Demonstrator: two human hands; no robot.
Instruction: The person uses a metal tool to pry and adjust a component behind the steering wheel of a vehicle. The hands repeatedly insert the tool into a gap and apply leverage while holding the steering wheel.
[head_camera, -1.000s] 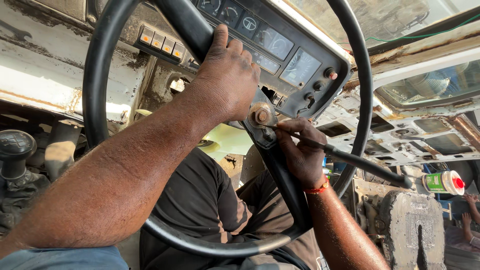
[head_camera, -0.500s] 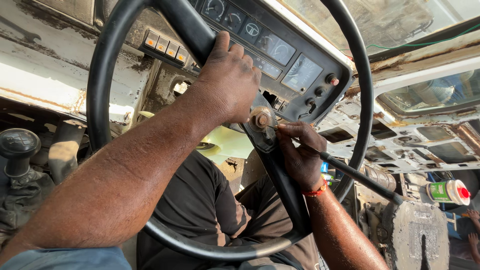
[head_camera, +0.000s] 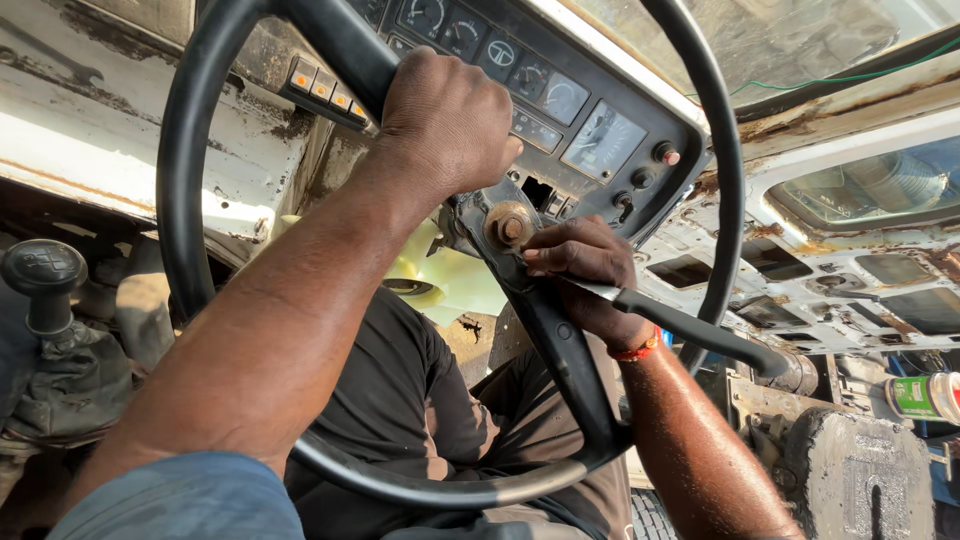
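Two hands at one steering wheel (head_camera: 190, 200): my left hand (head_camera: 450, 120) clenched on a spoke, my right hand (head_camera: 580, 265) pinching one screwdriver (head_camera: 690, 325) beside the single rusty hub nut (head_camera: 511, 226).

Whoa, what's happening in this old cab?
A person sits at a stripped, rusty vehicle dashboard. Their left hand grips a spoke of the big black steering wheel near the top. Their right hand holds a black-handled tool with its tip at the rusty nut in the wheel's hub. Another person in a black shirt is low down behind the wheel. A gear knob stands at the left.
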